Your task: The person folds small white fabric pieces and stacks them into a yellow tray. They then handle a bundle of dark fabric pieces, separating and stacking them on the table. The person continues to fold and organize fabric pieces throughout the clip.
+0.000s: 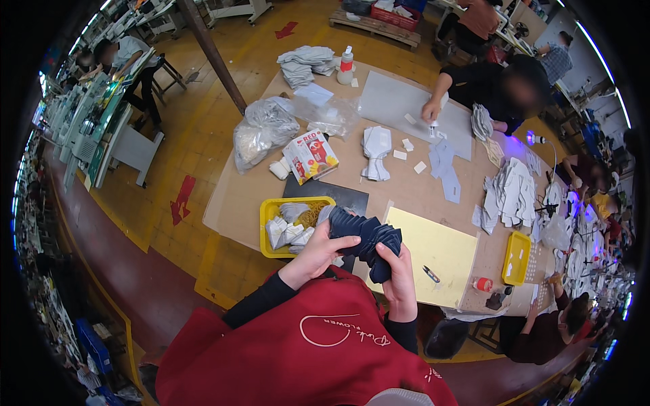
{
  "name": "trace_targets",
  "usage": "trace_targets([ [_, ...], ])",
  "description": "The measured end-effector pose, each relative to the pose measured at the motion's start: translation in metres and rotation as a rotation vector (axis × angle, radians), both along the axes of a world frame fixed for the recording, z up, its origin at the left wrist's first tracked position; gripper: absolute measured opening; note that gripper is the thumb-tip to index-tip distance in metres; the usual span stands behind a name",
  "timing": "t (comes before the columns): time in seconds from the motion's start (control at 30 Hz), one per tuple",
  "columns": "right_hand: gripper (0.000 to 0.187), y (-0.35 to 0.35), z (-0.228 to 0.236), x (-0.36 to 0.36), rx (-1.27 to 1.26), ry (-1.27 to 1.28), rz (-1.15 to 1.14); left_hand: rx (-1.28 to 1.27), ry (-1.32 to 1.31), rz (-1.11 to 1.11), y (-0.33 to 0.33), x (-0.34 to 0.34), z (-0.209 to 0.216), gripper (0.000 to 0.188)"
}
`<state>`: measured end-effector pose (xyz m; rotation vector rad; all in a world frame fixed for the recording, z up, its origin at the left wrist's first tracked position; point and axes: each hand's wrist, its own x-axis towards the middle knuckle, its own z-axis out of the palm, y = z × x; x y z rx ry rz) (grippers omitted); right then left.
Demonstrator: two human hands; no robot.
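Between my two hands is a fanned stack of dark navy fabric pieces (362, 233), held up over the table's near edge. My left hand (325, 252) grips its left end, thumb lying across the front. At the lower right end, my right hand (399, 274) closes round the stack with its thumb on top. Just behind my left hand stands a yellow basket (263, 229) with white and grey folded pieces and a tangle of yellowish bands. Thread snips (431, 274) lie on a pale yellow sheet (433, 243) to the right of my right hand.
A printed box (310, 157), plastic bags (264, 132) and a white-and-red bottle (345, 66) occupy the table's left and back. Across it, a co-worker's hand (432, 110) works on a grey mat (389, 101). White fabric piles (511, 193) and another yellow tray (509, 274) are at right.
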<state>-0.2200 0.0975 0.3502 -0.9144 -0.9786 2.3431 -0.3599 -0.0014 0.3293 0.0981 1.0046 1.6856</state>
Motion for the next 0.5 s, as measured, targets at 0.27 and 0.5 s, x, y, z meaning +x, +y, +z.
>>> trace_targets([
  [0.27,0.020,0.002,-0.004,0.003,0.013,0.002,-0.076,0.104,-0.262,-0.089,-0.004,-0.007,-0.004,0.045],
  [0.5,0.021,0.007,-0.005,0.008,-0.018,0.055,-0.095,0.122,-0.298,-0.091,-0.004,-0.009,-0.007,0.042],
])
